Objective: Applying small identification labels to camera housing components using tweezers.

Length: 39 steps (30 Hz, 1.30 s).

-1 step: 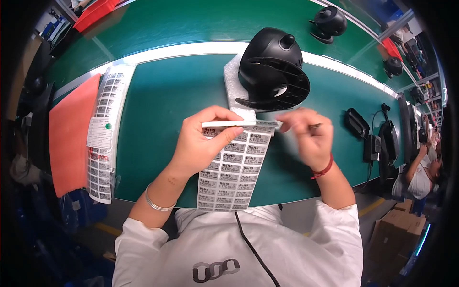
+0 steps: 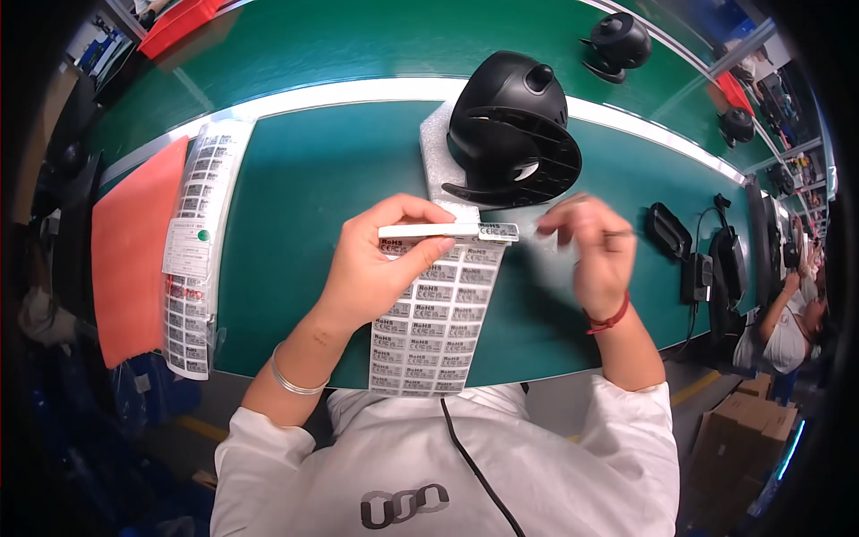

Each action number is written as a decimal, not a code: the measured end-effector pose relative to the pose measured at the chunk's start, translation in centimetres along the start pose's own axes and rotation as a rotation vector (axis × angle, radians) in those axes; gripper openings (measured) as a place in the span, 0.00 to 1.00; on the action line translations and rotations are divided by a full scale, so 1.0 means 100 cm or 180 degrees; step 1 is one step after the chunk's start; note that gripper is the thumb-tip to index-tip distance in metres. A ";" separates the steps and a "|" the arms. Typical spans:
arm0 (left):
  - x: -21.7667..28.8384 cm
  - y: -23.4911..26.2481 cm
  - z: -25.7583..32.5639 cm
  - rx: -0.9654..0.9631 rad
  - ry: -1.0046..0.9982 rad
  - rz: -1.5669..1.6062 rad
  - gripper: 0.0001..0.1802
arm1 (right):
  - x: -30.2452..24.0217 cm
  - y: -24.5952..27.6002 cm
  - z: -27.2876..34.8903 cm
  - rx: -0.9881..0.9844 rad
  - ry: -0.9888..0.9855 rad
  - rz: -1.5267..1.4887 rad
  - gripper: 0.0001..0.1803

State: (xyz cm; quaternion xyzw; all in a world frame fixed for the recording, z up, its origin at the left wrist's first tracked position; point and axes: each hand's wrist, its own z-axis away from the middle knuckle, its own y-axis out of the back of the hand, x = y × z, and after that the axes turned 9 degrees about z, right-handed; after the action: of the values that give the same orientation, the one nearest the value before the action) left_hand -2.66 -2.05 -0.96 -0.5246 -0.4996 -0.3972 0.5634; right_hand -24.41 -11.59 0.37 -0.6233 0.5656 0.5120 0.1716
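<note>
My left hand (image 2: 380,255) is closed on the upper edge of a sheet of labels (image 2: 431,318), with the thumb in front. Rows of small grey printed labels cover the sheet, which hangs down toward my lap. Along its top runs a white folded edge (image 2: 425,231), and at the right end a single label (image 2: 497,232) sticks out past it. My right hand (image 2: 595,246) is raised to the right of that label, apart from the sheet. Its fingers are curled and smeared by motion, so whether anything is between them does not show.
Beyond the sheet, a black rounded device (image 2: 510,134) rests on a white foam block (image 2: 437,152). More label sheets (image 2: 192,259) and an orange-red sheet (image 2: 139,251) lie at the left. Black adapters with cables (image 2: 698,273) lie at the right. Other black devices (image 2: 617,43) stand farther back.
My right hand has moved right, away from the end of the label sheet. The label at that end now shows its printed face more fully. My left hand has barely moved.
</note>
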 end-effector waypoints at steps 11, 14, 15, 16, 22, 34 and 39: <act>0.003 0.001 -0.002 0.0097 -0.0104 -0.0337 0.13 | -0.021 0.043 -0.017 -0.1443 -0.1323 -0.0759 0.17; 0.004 0.001 -0.001 0.0166 -0.0066 -0.0375 0.13 | -0.022 0.043 -0.011 -0.1560 -0.1148 -0.0581 0.18; 0.005 0.000 -0.002 0.0189 -0.0048 -0.0392 0.13 | -0.021 0.039 -0.008 -0.1338 -0.0613 -0.0313 0.19; 0.006 0.000 -0.002 0.0182 -0.0047 -0.0393 0.13 | -0.020 0.036 -0.010 -0.1121 0.0047 0.0180 0.18; 0.003 -0.003 0.000 0.0182 -0.0080 -0.0370 0.15 | -0.021 0.018 -0.009 -0.0503 0.1441 0.1124 0.13; -0.008 0.002 -0.002 -0.0257 -0.0182 -0.1035 0.38 | -0.016 0.022 -0.008 -0.0450 0.2192 0.1861 0.15; -0.005 0.003 -0.002 -0.0378 -0.0064 -0.1134 0.38 | -0.003 0.007 -0.004 -0.0472 0.2515 0.2321 0.17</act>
State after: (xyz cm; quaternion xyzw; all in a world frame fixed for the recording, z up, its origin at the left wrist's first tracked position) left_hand -2.47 -2.26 -1.49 -0.4642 -0.5658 -0.5142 0.4472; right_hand -24.80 -11.93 1.01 -0.5421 0.7290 0.3035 -0.2874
